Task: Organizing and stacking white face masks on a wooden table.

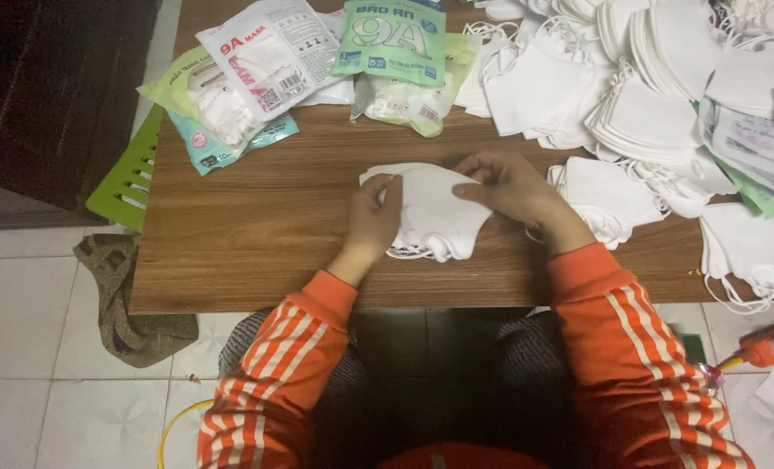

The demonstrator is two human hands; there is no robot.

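— While both hands are on it, where exactly does that stack of white face masks (435, 213) lie?

— On the wooden table (257, 243), near the middle, close to the front edge. The masks are folded flat and piled one on another, with ear loops hanging out along the lower edge.

— And the left hand (374, 221)?

— It is closed over the left end of the stack, thumb on top, fingers curled round the edge. The orange sleeve with white stripes (291, 365) runs up to it from below.

— The right hand (513, 187)?

— It pinches the upper right corner of the same stack, fingertips pressed together on the top mask. So the two hands are apart, one at each end, both clamped on the masks.

— What lies round them?

— Just to the right, almost touching the right wrist, is a smaller pile of white masks (608, 200). Behind that, a big heap of loose masks (630, 87) fills the far right corner of the table. Another few masks (747, 252) sit at the right edge, loops hanging over.

— And on the left?

— Packets of masks in printed plastic: a white packet with red lettering (270, 56), a green packet (391, 39) beside it, and a teal one (222, 143) partly under the white. They are well apart from the hands, at the far side.

— Anything off the table?

— A lime green plastic stool (126, 178) pokes out at the left edge, and a brownish cloth (122, 304) lies on the tiled floor (31, 373) below it.
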